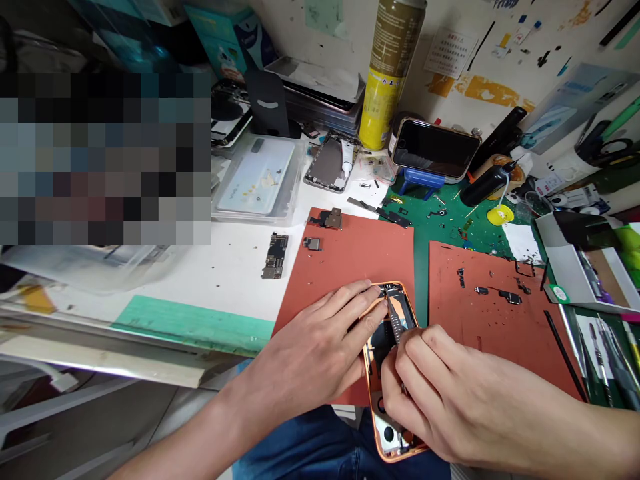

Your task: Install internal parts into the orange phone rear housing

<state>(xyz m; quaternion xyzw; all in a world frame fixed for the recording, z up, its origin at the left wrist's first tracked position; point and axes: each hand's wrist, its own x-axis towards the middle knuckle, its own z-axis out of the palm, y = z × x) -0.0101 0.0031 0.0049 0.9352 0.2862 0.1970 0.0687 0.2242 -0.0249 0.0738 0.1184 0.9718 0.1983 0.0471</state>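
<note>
An opened phone housing (370, 357) with an orange rim stands tilted at the front edge of the bench, its lower end over my lap. My left hand (320, 340) grips its left side, with the fingertips reaching onto the upper end. In my right hand (435, 380) is a pair of ribbed metal tweezers (395, 320), pointing into the top of the housing. The tips are partly hidden by my left fingers. A camera module (330, 218) and a smaller metal part (313, 244) lie on the red-brown mat (360, 257). Left of the mat lies a logic board (275, 256).
A second red-brown mat (455, 333) on the right bears small phone parts. A phone on a blue stand (423, 181), a yellow spray can (383, 73) and a plastic case (295, 200) stand behind. Tools (600, 353) lie at far right.
</note>
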